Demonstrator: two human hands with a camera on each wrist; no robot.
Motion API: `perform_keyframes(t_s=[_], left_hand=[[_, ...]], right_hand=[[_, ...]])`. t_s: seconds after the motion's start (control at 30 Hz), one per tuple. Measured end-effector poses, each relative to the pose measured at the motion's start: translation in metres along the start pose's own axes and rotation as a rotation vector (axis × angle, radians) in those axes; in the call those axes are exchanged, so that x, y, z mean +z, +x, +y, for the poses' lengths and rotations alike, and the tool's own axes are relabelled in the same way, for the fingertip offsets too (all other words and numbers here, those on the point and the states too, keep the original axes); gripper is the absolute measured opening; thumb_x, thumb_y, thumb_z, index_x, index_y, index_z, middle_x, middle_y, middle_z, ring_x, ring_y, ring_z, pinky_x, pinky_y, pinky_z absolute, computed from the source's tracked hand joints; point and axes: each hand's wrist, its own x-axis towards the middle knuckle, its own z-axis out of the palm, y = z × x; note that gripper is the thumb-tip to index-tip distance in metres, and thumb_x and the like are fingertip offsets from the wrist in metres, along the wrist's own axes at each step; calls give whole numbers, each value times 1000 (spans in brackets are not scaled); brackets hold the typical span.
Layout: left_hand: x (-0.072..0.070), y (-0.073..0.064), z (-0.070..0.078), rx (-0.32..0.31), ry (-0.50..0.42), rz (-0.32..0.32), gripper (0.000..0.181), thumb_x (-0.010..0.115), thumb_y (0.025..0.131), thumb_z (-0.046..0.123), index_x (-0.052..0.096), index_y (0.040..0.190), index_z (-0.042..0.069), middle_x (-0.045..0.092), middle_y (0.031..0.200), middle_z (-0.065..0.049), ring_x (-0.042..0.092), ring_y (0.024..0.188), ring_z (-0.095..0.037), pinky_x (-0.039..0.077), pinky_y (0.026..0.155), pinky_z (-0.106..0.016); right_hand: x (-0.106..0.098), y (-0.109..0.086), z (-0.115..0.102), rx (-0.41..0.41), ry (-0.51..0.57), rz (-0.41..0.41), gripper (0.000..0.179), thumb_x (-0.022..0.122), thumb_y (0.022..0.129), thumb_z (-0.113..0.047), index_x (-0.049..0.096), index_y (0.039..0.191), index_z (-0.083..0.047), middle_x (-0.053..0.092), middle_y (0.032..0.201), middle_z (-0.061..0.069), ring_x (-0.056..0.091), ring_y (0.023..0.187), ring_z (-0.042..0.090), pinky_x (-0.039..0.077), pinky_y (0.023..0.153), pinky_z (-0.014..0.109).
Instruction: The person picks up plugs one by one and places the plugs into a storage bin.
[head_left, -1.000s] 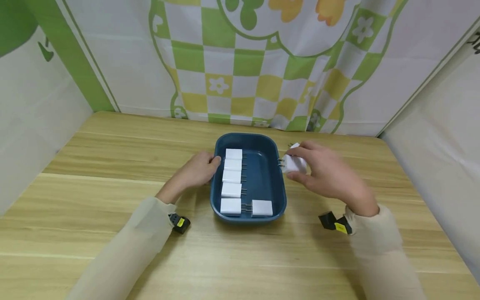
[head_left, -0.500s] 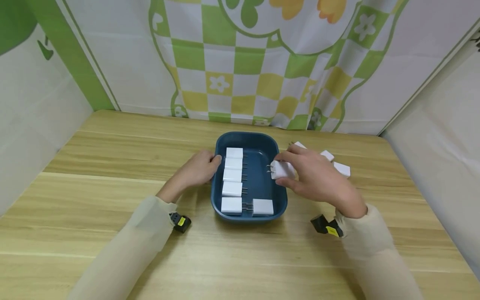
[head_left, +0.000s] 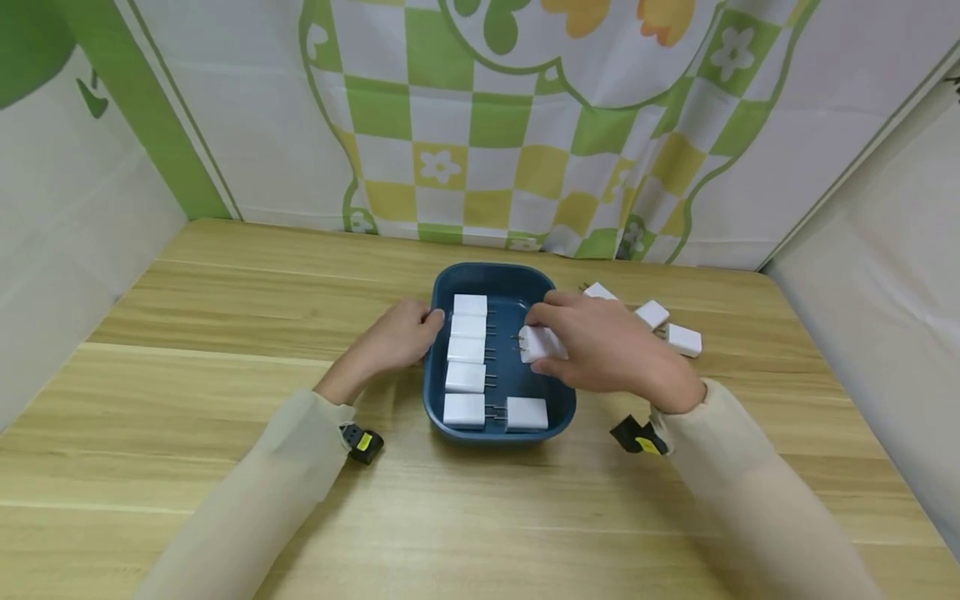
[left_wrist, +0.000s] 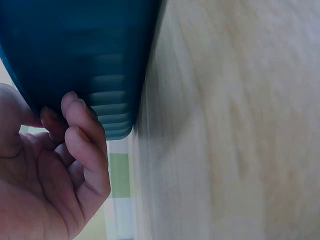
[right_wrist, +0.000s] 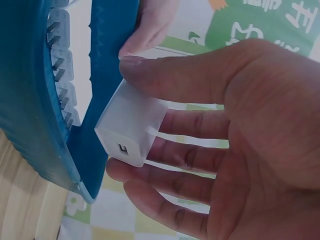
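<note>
Wood-grain tabletop point(head_left: 480, 517), blue tray point(head_left: 513, 379), white USB charger point(head_left: 538, 343) pinched above the tray's right half.
Nearest, cream sleeves point(head_left: 258, 492) extend over the tabletop. Left hand point(head_left: 401, 335) grips the tray's left rim; right hand point(head_left: 600, 346) holds the charger between thumb and fingers, prongs leftward. Five seated chargers point(head_left: 465, 377) line the tray's left wall; a sixth charger point(head_left: 527, 414) faces the nearest, prongs to prongs. Right of the tray lie three loose chargers point(head_left: 652, 314). Behind hangs a green, yellow and white checked curtain point(head_left: 497, 121). Only the right wrist view shows the held charger's USB port point(right_wrist: 122, 149); only the left wrist view, the tray's ribbed outer wall point(left_wrist: 110, 80) beside bent fingers point(left_wrist: 87, 150).
</note>
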Motion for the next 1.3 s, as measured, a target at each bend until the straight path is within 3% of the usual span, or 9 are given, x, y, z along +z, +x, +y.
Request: perform_keyframes(t_s=[0.3, 0.57, 0.8, 1.03, 1.3], left_hand=[[1, 0, 1, -2, -3, 0, 45, 36, 109, 20, 50, 68, 8, 46, 55, -2, 44, 47, -16, 37, 49, -28], [1, 0, 1, -4, 0, -2, 44, 36, 109, 20, 51, 69, 8, 47, 57, -2, 45, 48, -16, 37, 49, -28], [0, 0, 1, -12, 4, -2, 44, 36, 109, 21, 52, 70, 7, 48, 58, -3, 46, 49, -17, 38, 50, -29], [0, 0, 1, -15, 1, -6, 44, 36, 109, 21, 53, 72, 7, 49, 58, -3, 47, 50, -17, 39, 50, -29], [0, 0, 1, -7, 9, -1, 44, 36, 109, 20, 52, 70, 7, 48, 57, -3, 46, 49, -17, 38, 49, -28]], right_hand=[[6, 18, -2, -46, -27, -116, 42, 79, 89, -32, 67, 123, -11, 63, 111, 5, 59, 84, 21, 50, 72, 39], [14, 32, -5, -17, -28, -274, 42, 78, 91, -32, 67, 126, -10, 64, 127, 8, 63, 103, 23, 54, 83, 43], [18, 37, -4, -25, -29, -318, 39, 77, 91, -33, 68, 122, -10, 65, 122, 7, 62, 101, 22, 53, 82, 42], [19, 40, -5, -2, -7, -428, 40, 74, 95, -30, 66, 128, -10, 63, 126, 8, 59, 112, 24, 48, 98, 46], [22, 42, -6, 16, -13, -507, 43, 69, 98, -30, 62, 136, -11, 59, 135, 9, 55, 124, 27, 43, 106, 49]])
